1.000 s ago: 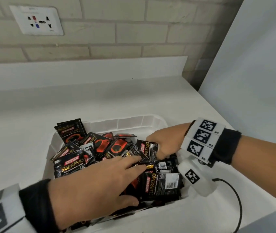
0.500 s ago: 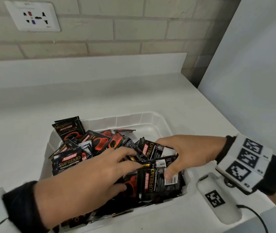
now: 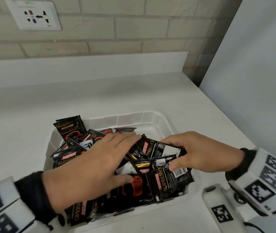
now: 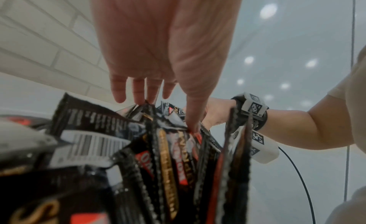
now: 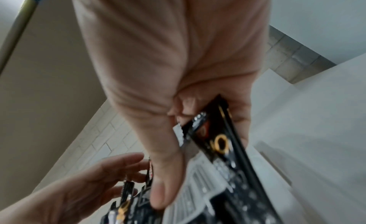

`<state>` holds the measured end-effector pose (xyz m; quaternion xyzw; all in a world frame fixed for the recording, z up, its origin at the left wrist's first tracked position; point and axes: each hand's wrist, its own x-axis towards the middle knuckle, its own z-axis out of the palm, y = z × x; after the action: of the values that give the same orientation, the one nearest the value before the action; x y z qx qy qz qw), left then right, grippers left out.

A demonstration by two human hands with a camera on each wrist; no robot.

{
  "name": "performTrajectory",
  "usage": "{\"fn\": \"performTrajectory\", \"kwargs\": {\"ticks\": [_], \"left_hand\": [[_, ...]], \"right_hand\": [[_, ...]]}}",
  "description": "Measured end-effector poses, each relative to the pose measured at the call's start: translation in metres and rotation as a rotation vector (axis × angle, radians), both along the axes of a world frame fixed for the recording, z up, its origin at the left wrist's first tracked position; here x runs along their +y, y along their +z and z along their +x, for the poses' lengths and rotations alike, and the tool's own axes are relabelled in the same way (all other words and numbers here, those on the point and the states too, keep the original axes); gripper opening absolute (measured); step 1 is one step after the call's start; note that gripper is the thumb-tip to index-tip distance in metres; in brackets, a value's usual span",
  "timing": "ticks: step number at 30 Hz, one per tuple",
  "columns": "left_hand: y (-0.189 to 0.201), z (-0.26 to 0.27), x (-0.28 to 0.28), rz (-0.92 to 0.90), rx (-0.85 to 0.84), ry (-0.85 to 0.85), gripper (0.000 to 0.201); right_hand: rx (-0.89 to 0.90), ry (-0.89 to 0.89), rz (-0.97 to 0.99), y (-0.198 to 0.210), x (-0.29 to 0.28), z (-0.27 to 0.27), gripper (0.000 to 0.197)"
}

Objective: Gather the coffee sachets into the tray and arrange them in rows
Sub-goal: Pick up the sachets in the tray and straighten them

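Observation:
A white tray (image 3: pixel 128 117) on the counter holds a loose heap of black coffee sachets (image 3: pixel 69 129), several standing on edge. My left hand (image 3: pixel 117 153) lies flat on the middle of the heap, fingers straight and thumb spread; in the left wrist view the left hand (image 4: pixel 168 114) touches the sachet tops (image 4: pixel 168 164) with its fingertips. My right hand (image 3: pixel 176 154) grips a few sachets (image 3: pixel 171 180) at the tray's right side, thumb on top near a barcode. The right wrist view shows the right hand (image 5: pixel 172 152) with a sachet (image 5: pixel 217 141) pinched between thumb and curled fingers.
A white marker-tagged device (image 3: pixel 218 209) with a black cable lies on the counter just right of the tray. A white counter (image 3: pixel 100 98) runs back to a brick wall with a socket (image 3: pixel 34 15). A pale panel (image 3: pixel 251 81) closes off the right side.
My right hand came from the tray's far right corner toward me and took hold of sachets on the right. My left hand slid farther across the heap.

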<state>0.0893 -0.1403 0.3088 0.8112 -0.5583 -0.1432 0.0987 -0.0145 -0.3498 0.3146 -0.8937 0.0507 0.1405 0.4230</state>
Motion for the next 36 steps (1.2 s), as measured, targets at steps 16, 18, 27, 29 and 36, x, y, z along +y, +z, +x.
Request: {"fn": "performTrajectory", "kwargs": {"ticks": [16, 18, 27, 29, 36], "left_hand": [[-0.008, 0.007, 0.009, 0.184, -0.008, 0.006, 0.100], [-0.006, 0.004, 0.008, 0.199, 0.027, 0.016, 0.090], [0.002, 0.006, 0.000, 0.207, 0.126, 0.015, 0.097], [0.005, 0.009, 0.001, 0.177, 0.180, 0.047, 0.097], [0.012, 0.017, 0.005, -0.114, 0.623, 0.329, 0.095]], "right_hand": [[-0.152, -0.182, 0.166, 0.006, -0.021, -0.004, 0.036], [-0.191, -0.224, 0.195, 0.007, -0.026, -0.003, 0.035], [-0.305, -0.397, 0.458, 0.007, -0.045, 0.001, 0.037], [-0.316, -0.415, 0.581, -0.001, -0.048, 0.004, 0.058], [-0.299, -0.518, 0.880, -0.012, -0.033, 0.020, 0.065]]}}
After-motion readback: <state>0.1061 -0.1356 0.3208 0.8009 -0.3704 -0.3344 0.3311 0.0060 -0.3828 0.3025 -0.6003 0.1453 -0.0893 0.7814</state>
